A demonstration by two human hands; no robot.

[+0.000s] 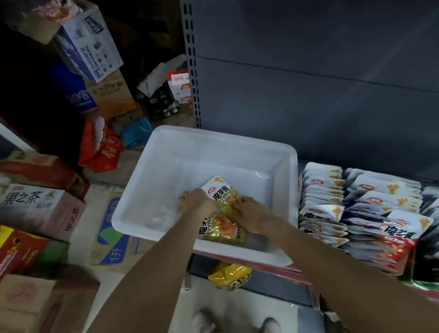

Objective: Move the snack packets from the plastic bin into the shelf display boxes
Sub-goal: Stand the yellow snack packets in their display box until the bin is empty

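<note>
A white plastic bin sits on the shelf edge, tilted. Inside it lie two yellow-and-white snack packets. My left hand grips the left edge of the upper packet. My right hand pinches that same packet at its lower right. The second packet lies below it, near the bin's front wall, partly under my hands. To the right, shelf display boxes hold several rows of white and red packets standing on edge.
A yellow packet lies on the lower shelf under the bin. Cardboard cartons and a red bag crowd the floor at left. A grey shelf back panel rises behind the bin. My feet stand below.
</note>
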